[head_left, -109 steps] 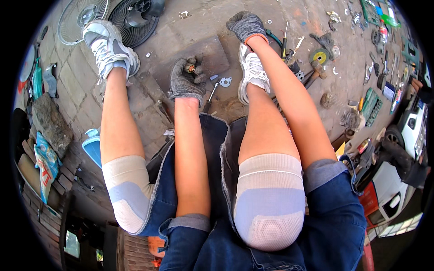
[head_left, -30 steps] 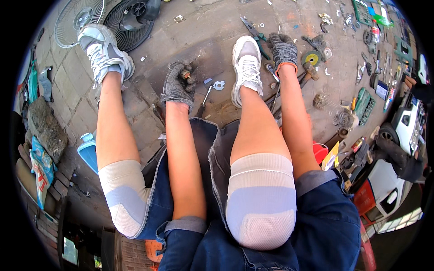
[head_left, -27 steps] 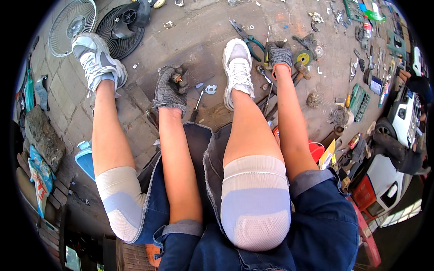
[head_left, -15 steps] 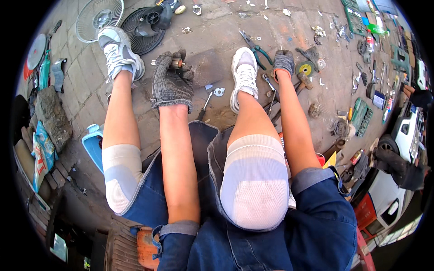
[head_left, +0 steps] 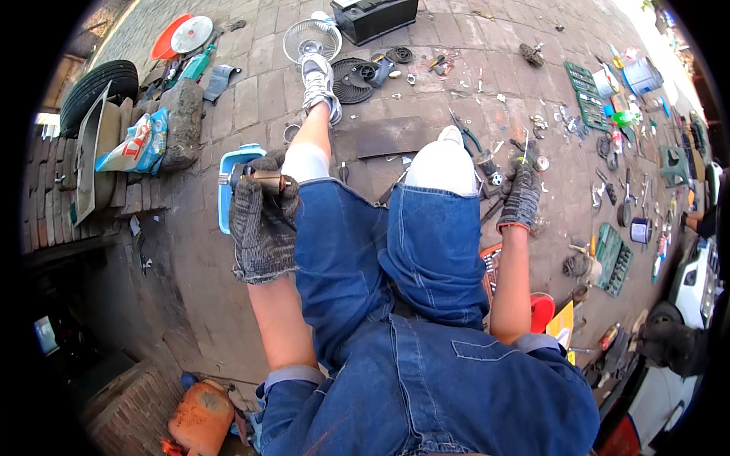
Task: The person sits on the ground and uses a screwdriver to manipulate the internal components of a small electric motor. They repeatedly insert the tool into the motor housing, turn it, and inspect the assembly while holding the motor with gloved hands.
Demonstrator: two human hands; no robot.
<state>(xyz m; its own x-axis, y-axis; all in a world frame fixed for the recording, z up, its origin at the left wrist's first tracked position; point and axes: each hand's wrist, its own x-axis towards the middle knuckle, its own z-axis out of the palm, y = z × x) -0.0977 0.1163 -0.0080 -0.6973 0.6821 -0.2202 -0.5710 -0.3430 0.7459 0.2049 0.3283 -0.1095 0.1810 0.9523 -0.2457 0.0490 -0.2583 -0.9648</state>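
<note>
My left hand (head_left: 262, 228), in a grey knit glove, is closed around a small metal motor rotor (head_left: 268, 181) with a copper-brown cylinder and a shaft. It hangs over the edge of a light blue basin (head_left: 225, 205), left of my knee. My right hand (head_left: 522, 196), gloved too, is closed near the ground right of my other knee. A thin metal shaft, apparently a screwdriver (head_left: 525, 143), sticks up from its fingers; the handle is hidden in the glove. Pliers with green handles (head_left: 471, 140) lie close by. A dark flat plate (head_left: 389, 137) lies between my feet.
Ahead are a fan guard (head_left: 310, 44), a black fan grille (head_left: 351, 82) and a black battery (head_left: 376, 19). Green socket cases (head_left: 587, 91), wrenches and loose parts spread at right. A stone block (head_left: 182, 125), a tire (head_left: 99, 91) and an orange gas cylinder (head_left: 201, 416) stand at left.
My left hand has moved left and back toward me with the rotor, over to the blue basin. My right hand has come nearer with the screwdriver. My view has shifted, showing more of my lap.
</note>
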